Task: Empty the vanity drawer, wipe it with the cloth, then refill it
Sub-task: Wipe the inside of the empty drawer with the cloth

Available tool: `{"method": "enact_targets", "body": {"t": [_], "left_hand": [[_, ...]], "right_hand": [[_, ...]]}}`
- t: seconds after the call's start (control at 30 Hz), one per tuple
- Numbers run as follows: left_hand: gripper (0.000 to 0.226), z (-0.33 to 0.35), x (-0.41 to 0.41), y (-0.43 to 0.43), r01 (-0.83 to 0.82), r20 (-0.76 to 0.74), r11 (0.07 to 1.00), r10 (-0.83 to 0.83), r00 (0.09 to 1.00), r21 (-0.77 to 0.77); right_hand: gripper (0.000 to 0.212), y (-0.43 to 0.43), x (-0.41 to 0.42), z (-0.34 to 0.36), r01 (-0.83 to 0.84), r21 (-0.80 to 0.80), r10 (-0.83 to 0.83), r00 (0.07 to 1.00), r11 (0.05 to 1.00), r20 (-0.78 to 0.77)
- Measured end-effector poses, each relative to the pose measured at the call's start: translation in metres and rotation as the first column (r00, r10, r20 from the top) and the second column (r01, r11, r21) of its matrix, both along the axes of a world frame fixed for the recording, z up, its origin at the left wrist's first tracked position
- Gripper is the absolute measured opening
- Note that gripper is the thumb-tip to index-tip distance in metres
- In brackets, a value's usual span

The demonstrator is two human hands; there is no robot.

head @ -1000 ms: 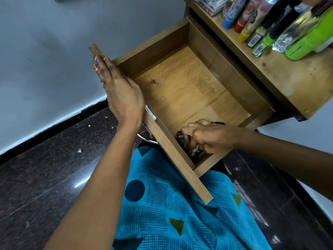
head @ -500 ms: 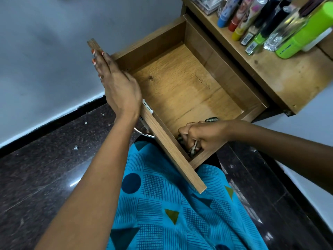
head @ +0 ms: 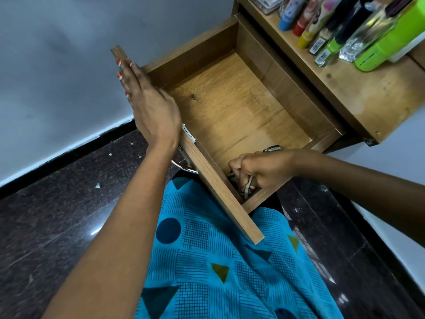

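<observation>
The wooden vanity drawer [head: 230, 104] is pulled out over my lap, and its floor is bare wood. My left hand [head: 149, 107] lies flat with straight fingers along the top of the drawer's front panel [head: 220, 192]. In the near right corner of the drawer, my right hand [head: 257, 171] grips a dark patterned cloth [head: 246, 192], bunched under the fingers and mostly hidden. A small dark object [head: 272, 148] shows just behind that hand's wrist.
The vanity top [head: 358, 88] at upper right carries several bottles and tubes [head: 333, 24] and a green container [head: 386, 47]. A metal drawer handle [head: 184, 168] sticks out under the front panel. Dark polished floor [head: 57, 215] and a grey wall lie to the left.
My right hand with the cloth has stayed in the near right corner, shifting only slightly. The left hand stays on the front panel. The view has drifted a little.
</observation>
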State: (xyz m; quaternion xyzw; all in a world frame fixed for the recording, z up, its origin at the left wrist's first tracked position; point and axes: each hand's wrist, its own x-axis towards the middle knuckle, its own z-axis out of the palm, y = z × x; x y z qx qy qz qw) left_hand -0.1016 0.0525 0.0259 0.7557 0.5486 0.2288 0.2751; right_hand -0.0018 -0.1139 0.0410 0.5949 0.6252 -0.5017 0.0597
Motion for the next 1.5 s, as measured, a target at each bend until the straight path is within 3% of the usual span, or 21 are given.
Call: {"method": "enact_targets", "body": {"t": [0.07,0.13,0.33,0.43,0.6,0.73,0.83,1.03,1.1,1.33,1.5], "left_hand": [[0.055,0.000,0.000,0.000,0.000,-0.004,1.000,0.000,1.000,0.003],[0.055,-0.001,0.000,0.001,-0.001,-0.010,1.000,0.002,1.000,0.008],[0.054,-0.001,-0.001,0.002,0.001,-0.020,1.000,-0.001,1.000,0.012],[0.054,-0.002,-0.001,0.002,0.011,-0.014,1.000,-0.011,1.000,0.003],[0.055,-0.003,0.000,0.003,0.005,-0.016,1.000,-0.004,1.000,0.004],[0.056,-0.001,0.000,0.003,0.005,-0.017,1.000,-0.005,1.000,0.001],[0.056,-0.002,0.000,0.002,0.009,-0.012,1.000,-0.009,1.000,-0.001],[0.055,-0.002,0.000,0.002,0.004,-0.010,1.000,-0.004,1.000,0.004],[0.055,-0.001,-0.001,0.002,0.008,-0.014,1.000,-0.008,1.000,0.006],[0.057,-0.001,0.000,0.001,0.004,-0.003,1.000,-0.004,1.000,0.004],[0.057,-0.002,0.000,0.002,-0.002,-0.002,1.000,0.002,1.000,0.004]], "right_hand": [[0.021,0.003,0.002,0.013,0.059,-0.052,-0.067,0.986,0.997,-0.155],[0.020,0.007,0.000,0.017,0.081,-0.091,-0.098,0.975,0.993,-0.199],[0.028,0.020,0.004,0.007,0.048,-0.198,-0.059,0.997,0.979,-0.049],[0.033,0.016,0.007,-0.003,0.045,-0.168,-0.028,0.994,0.985,0.104],[0.033,0.002,-0.003,-0.014,0.044,-0.049,-0.034,0.984,0.998,0.177],[0.032,0.004,-0.001,0.004,0.025,-0.021,-0.025,1.000,0.999,-0.009],[0.030,0.005,0.003,0.018,0.061,-0.034,-0.063,0.996,0.998,-0.058],[0.039,0.006,-0.011,0.004,0.070,-0.058,-0.058,0.980,0.996,0.192],[0.041,0.009,-0.012,0.003,0.083,-0.091,-0.062,0.975,0.992,0.212],[0.018,0.017,-0.013,0.022,0.074,-0.193,-0.044,0.987,0.978,0.157],[0.010,0.017,-0.021,0.024,0.063,-0.185,0.004,0.939,0.981,0.344]]}}
